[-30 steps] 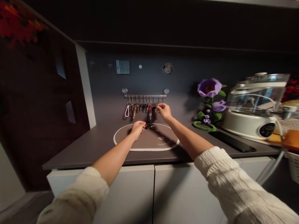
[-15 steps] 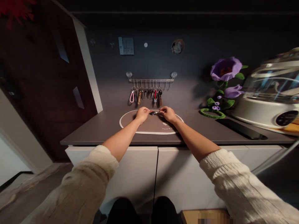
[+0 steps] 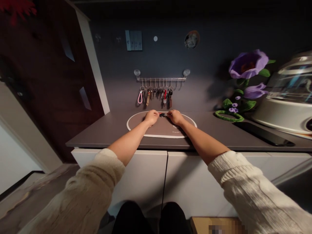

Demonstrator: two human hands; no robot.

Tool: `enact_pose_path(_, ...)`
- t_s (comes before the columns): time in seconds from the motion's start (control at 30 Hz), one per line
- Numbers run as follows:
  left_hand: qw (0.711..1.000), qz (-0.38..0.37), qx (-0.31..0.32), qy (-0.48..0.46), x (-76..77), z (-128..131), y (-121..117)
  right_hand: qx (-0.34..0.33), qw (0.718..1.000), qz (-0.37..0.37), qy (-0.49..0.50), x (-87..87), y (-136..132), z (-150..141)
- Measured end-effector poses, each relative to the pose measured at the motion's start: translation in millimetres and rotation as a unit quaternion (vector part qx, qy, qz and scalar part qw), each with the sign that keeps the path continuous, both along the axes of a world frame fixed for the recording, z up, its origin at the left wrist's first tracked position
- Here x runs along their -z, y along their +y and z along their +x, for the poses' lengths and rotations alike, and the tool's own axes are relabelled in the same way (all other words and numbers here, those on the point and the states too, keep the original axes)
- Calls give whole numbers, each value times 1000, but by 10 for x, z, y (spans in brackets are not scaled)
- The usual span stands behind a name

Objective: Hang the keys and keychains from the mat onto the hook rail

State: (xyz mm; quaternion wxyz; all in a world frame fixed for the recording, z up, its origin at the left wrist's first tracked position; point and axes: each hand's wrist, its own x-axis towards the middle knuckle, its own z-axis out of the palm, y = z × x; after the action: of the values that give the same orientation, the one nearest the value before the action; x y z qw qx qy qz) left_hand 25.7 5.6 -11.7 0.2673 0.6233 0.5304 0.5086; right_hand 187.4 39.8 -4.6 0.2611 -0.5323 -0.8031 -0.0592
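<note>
Both hands meet over an oval grey mat (image 3: 143, 130) with a white rim on the dark countertop. My left hand (image 3: 151, 117) and my right hand (image 3: 175, 117) are closed, pinching a small dark key (image 3: 162, 115) between them. Just behind them, on the wall, a metal hook rail (image 3: 161, 78) carries several hanging keys (image 3: 156, 94), one with a pink loop and one with a red tag.
A purple fabric flower (image 3: 246, 65) with green leaves stands at the right. Beside it are a white appliance with a clear lid (image 3: 287, 104) and a flat black device (image 3: 264, 135). White cabinet doors (image 3: 151, 178) lie below the counter; a dark wooden door (image 3: 41, 84) is on the left.
My right hand came down from the hanging keys on the rail and joined the left hand over the mat. The view dropped and pulled back a little.
</note>
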Motion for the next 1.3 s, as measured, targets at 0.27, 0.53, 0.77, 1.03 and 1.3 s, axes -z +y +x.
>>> enact_pose_path(0.27,1000,12,3,13,8,-5,5,6,994,-6,109,-41,-112,29)
enact_pose_path(0.53,999,29,17,1,26,-6,45,-21,962,-8,272,-118,-177,50)
enact_pose_path(0.77,995,75,71,3,-10,20,22,-113,849,-101,506,-141,-128,31)
enact_pose_path(1.03,983,144,96,59,-30,34,14,-183,761,-161,602,-269,-313,-29)
enact_pose_path(1.3,988,114,106,11,-50,62,-20,-201,744,-172,614,-314,-388,-50)
